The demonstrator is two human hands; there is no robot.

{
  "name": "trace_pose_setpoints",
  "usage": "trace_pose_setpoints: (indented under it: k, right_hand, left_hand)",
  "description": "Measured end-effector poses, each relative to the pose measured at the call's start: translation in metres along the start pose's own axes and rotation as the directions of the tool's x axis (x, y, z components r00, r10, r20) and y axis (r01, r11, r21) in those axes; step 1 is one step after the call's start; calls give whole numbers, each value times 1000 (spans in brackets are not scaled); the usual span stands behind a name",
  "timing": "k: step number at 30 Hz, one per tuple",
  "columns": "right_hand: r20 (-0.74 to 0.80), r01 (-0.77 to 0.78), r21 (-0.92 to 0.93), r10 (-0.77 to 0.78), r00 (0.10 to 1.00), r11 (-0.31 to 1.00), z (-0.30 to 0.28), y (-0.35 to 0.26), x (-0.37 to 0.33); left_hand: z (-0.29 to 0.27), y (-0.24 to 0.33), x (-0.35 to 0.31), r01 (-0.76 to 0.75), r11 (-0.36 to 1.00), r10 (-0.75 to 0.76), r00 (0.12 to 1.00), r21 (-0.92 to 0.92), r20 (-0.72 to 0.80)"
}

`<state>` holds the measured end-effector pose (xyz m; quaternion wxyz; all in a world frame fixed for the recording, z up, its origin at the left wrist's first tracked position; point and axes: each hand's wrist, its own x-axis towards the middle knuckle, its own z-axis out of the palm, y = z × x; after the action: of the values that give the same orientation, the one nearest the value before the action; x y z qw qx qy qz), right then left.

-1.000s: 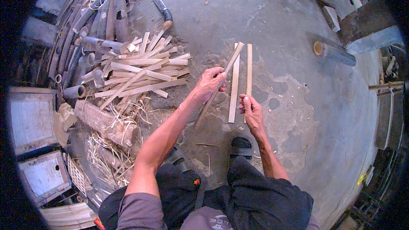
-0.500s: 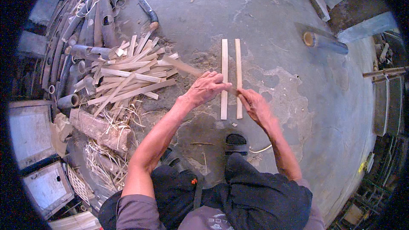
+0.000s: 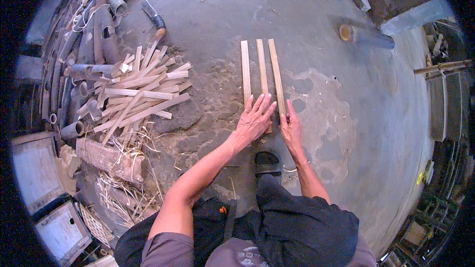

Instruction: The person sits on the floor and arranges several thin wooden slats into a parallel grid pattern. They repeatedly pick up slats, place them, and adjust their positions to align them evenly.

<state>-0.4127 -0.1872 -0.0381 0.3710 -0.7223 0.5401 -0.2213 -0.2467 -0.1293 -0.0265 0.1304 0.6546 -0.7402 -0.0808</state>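
Three pale, flat bamboo strips lie side by side on the concrete floor before me: a left strip (image 3: 245,69), a middle strip (image 3: 262,66) and a right strip (image 3: 275,71). My left hand (image 3: 253,124) rests palm down over the near parts of the left and middle strips, its fingers spread; it hides the left one's near end. At the near end of the right strip, my right hand (image 3: 292,132) has its thumb on one side and fingers along the other, gripping it.
To the left is a heap of loose strips (image 3: 141,93), with a knife (image 3: 154,17) beyond it. Bamboo poles (image 3: 104,29) are stacked behind. Nearer lie a wooden block (image 3: 106,159) and thin shavings (image 3: 121,188). A bamboo section (image 3: 371,38) stands off to the right, and my sandalled foot (image 3: 267,163) is close.
The strip that was in my hands above the floor now lies beside the other two. My left hand has come down and spread its fingers; my right hand has moved slightly nearer me.
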Motion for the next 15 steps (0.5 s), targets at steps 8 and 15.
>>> trace_pose_setpoints:
  k: [8,15]
  right_hand:
    - [80,133,-284,-115,990,950,-8,-9,6]
    - [186,96,-399,-23,982,912,-10,-18,8]
  left_hand:
    - [3,-10,-4,5,999,-2,996,-35,92]
    - [2,-19,-2,-36,997,40,997,-75,59]
